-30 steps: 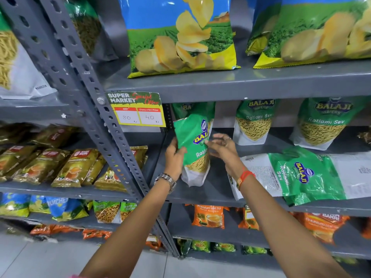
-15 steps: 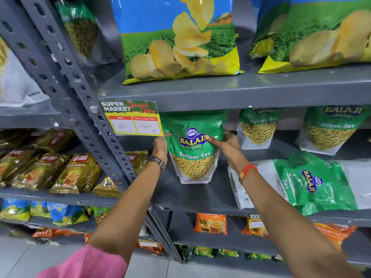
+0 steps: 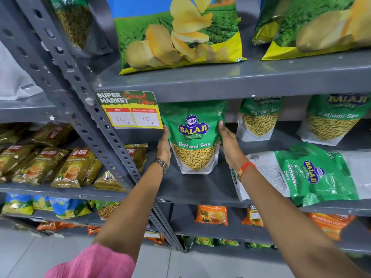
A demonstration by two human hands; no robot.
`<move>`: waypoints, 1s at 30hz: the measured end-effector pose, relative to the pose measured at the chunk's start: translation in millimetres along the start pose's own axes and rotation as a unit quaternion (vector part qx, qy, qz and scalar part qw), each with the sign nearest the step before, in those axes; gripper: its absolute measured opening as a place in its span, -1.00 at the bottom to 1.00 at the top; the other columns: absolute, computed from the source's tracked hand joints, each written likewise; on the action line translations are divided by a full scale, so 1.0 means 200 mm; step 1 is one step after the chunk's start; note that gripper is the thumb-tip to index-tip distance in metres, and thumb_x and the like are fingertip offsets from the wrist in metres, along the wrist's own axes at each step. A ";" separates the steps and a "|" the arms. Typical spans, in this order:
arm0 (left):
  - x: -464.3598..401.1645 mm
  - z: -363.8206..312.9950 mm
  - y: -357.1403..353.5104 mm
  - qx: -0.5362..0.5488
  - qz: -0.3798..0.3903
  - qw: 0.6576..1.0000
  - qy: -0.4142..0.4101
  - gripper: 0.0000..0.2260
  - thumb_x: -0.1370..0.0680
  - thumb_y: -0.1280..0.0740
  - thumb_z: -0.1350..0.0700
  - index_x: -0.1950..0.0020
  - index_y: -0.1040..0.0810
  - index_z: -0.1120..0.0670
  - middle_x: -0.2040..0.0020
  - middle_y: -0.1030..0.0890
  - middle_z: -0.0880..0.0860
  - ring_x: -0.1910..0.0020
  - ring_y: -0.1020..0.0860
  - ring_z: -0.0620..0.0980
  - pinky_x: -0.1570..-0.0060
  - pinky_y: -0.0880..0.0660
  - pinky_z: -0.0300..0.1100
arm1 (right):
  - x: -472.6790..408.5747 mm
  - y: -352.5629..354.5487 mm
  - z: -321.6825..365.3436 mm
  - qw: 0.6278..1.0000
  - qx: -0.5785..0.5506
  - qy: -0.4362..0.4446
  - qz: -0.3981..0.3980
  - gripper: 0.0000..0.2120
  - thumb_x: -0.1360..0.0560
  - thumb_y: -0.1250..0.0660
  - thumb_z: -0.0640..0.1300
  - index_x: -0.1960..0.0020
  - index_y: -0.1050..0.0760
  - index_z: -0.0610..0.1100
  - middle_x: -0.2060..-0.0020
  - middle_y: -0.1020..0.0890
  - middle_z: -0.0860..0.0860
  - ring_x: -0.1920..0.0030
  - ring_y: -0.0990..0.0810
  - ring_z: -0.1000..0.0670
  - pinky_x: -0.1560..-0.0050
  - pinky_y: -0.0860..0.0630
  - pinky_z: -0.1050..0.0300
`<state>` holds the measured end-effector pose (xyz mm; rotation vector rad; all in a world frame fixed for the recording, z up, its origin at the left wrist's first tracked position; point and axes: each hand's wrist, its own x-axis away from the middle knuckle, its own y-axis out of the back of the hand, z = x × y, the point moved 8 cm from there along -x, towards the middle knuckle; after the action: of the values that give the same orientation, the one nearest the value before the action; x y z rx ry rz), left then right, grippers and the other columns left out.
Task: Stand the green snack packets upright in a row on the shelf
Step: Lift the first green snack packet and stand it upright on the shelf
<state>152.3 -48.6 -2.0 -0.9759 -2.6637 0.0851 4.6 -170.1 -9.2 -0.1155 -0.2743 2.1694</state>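
Up top, two big potato chip bags [image 3: 178,35] and [image 3: 319,27] lean on the upper shelf. A yellow price tag [image 3: 130,111] reading 80 and 40 hangs off the perforated grey upright [image 3: 80,81]. Left bay, gold tea packets [image 3: 46,165] lie overlapping; beneath them, blue-and-yellow packs [image 3: 60,207]. Orange tea pouches [image 3: 211,214] stand on the shelf lower down.

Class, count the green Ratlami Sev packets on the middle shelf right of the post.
4. One upright between both hands; two upright behind, at centre and right; one flat at front right. More may hide behind.
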 end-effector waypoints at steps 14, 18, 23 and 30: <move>0.20 0.11 0.06 -0.079 0.002 0.997 -0.007 -0.55 -0.59 -0.03 -0.08 -0.35 -0.37 0.16 -0.36 -0.44 0.19 -0.32 -0.42 0.16 -0.14 -0.39 -0.06 | 0.30 -0.04 0.03 0.990 0.136 -0.014 0.032 -0.66 -0.47 0.05 0.36 0.06 -0.47 0.32 -0.30 -0.52 -0.01 -0.28 -0.46 0.02 -0.44 -0.26 -0.11; 0.26 0.15 0.12 -0.088 0.009 0.996 -0.005 -0.53 -0.57 -0.04 -0.14 -0.35 -0.36 0.11 -0.36 -0.45 0.16 -0.34 -0.41 0.16 -0.29 -0.34 0.05 | 0.41 -0.06 -0.01 0.991 0.130 -0.022 0.027 -0.43 -0.39 0.05 0.45 -0.19 -0.47 0.21 -0.33 -0.50 -0.01 -0.31 -0.45 -0.01 -0.44 -0.26 -0.13; 0.30 0.15 0.16 -0.063 0.003 0.998 -0.016 -0.55 -0.56 -0.10 -0.10 -0.34 -0.37 0.14 -0.30 -0.49 0.15 -0.25 -0.47 0.10 -0.29 -0.38 0.02 | 0.48 -0.07 -0.04 0.994 0.107 -0.031 0.004 -0.31 -0.33 -0.02 0.48 -0.29 -0.41 0.12 -0.32 -0.51 0.03 -0.31 -0.46 0.00 -0.42 -0.29 -0.11; 0.69 -0.05 0.18 0.001 -0.220 0.897 -0.383 -0.89 -0.49 -0.16 0.20 0.06 -0.45 0.12 0.25 -0.41 0.09 0.25 -0.49 0.00 0.26 -0.45 -0.10 | 0.81 0.37 0.05 0.928 0.013 0.120 -0.354 -0.81 -0.49 -0.24 -0.27 -0.10 -0.45 -0.17 0.13 -0.55 0.01 0.12 -0.53 0.26 0.12 -0.41 0.47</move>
<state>78.2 66.8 36.8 -0.3266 -3.5264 0.4538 -148.9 -80.8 -14.3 -0.2270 -0.1171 1.4218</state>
